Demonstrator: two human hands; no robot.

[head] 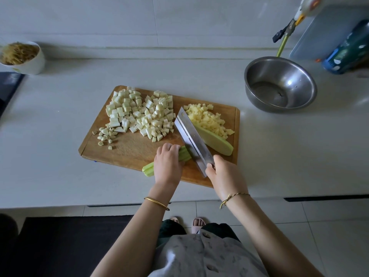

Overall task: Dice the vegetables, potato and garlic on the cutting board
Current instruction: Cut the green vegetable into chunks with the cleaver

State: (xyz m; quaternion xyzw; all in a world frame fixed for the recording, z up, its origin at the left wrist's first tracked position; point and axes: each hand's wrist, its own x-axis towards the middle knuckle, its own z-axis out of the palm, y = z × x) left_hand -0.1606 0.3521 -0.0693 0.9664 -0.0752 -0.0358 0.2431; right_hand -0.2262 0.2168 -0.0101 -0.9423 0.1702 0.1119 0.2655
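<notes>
A wooden cutting board (129,148) lies on the white counter. My left hand (167,166) presses down on a bundle of pale green vegetable strips (147,169) at the board's near edge, fingers curled over them. My right hand (223,174) grips the handle of a steel cleaver (191,140), whose blade stands against the strips' right end. A large heap of pale diced vegetable (139,112) fills the board's far left. Yellowish diced potato (209,120) lies at the far right, with a green half vegetable (215,141) beside it. Garlic cloves (105,134) sit at the left.
An empty steel bowl (279,84) stands to the right of the board. A white bowl of noodles (22,56) is at the far left by a dark hob edge (8,86). Bottles and a container (339,43) crowd the far right corner. The counter edge runs below the board.
</notes>
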